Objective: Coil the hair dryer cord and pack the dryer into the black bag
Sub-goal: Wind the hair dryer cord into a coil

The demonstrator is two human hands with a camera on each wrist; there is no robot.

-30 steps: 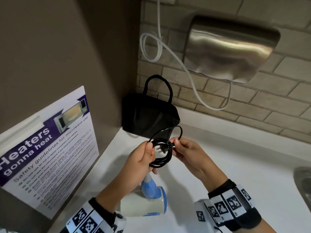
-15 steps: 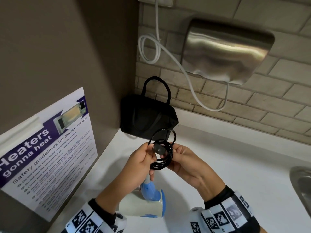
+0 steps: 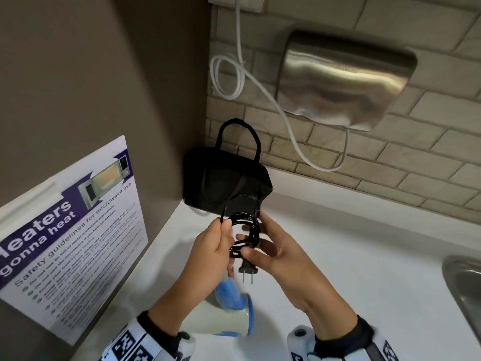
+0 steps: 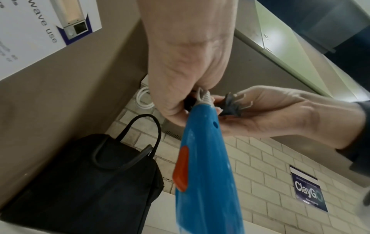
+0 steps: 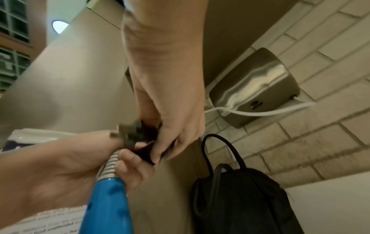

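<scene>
I hold a coil of black cord (image 3: pixel 246 234) above the white counter (image 3: pixel 351 256). My left hand (image 3: pixel 229 239) grips the coil's left side together with the top of the hair dryer's blue handle (image 4: pixel 200 158). My right hand (image 3: pixel 253 247) pinches the coil's right side, thumb in front and fingers behind. The black plug (image 3: pixel 248 269) hangs below the coil, prongs pointing down. The blue and white hair dryer (image 3: pixel 229 312) hangs under my left hand. A black bag (image 3: pixel 221 183) with loop handles stands in the corner just behind the coil; whether its top is unzipped I cannot tell.
A steel hand dryer (image 3: pixel 346 79) is fixed to the brick wall, with its white cable (image 3: pixel 260 87) looping down to the left. A microwave safety poster (image 3: pixel 70 230) hangs on the left wall. A sink's rim (image 3: pixel 466 290) shows at the right edge.
The plug sat inside the coil before and now hangs below it. My right hand shifted from the coil's top right to its lower right side. The left hand kept its grip.
</scene>
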